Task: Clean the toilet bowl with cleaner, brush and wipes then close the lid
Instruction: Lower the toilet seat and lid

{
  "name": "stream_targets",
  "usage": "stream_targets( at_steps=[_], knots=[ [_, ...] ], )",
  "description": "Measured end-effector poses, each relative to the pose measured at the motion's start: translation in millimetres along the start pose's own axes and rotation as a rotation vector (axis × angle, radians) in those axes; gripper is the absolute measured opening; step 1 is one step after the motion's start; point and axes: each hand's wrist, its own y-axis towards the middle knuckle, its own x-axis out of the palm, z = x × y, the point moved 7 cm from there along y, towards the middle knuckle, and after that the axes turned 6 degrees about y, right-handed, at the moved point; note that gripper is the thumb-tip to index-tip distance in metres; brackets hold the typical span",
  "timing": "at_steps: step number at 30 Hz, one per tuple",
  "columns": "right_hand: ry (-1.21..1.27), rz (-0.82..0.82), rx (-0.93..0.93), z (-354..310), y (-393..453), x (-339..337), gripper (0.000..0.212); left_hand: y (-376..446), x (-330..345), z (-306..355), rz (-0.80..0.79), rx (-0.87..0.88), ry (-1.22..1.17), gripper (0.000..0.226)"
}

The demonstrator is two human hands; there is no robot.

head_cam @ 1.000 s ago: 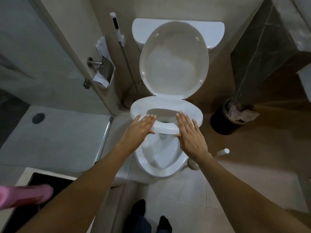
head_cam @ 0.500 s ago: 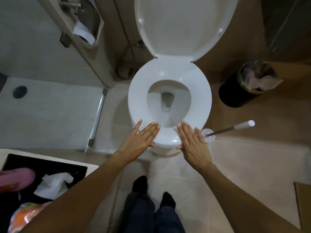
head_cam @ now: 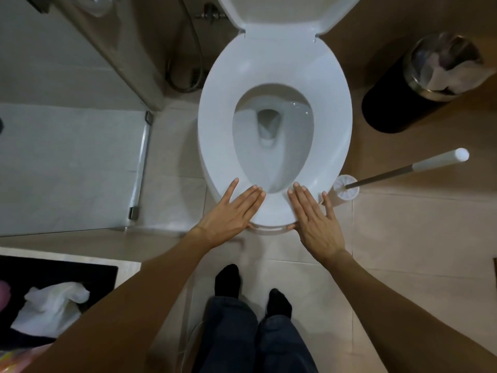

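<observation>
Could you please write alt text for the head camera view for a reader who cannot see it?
Two bare hands, left hand and right hand, rest flat on the front of a lowered white toilet seat, lid raised. A toilet brush and black bin stand to the right.

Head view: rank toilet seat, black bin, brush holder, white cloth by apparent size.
1. toilet seat
2. black bin
3. white cloth, though it sits nearer the camera, so its rank against the bin is unsure
4. brush holder

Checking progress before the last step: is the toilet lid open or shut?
Open. The lid stands raised behind the seat, and the bowl shows.
</observation>
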Motion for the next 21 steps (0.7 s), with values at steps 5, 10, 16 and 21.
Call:
stream_targets(
  at_steps=[5,10,16,21],
  knots=[
    [0.020,-0.055,0.016,0.6,-0.1,5.6,0.096,1.2,5.0,5.0,-0.033,-0.009,-0.009,0.077],
    [0.085,-0.109,0.035,0.1,-1.5,4.1,0.087,3.3,1.3,0.6,-0.113,-0.045,-0.054,0.087],
    [0.169,-0.198,0.070,4.5,-4.0,-8.6,0.063,0.9,-10.0,-12.5,-0.288,-0.143,-0.242,0.093],
    [0.288,-0.258,0.174,12.1,13.1,-48.0,0.074,11.4,-33.9,-43.6,-0.409,-0.243,-0.531,0.064]
  ],
)
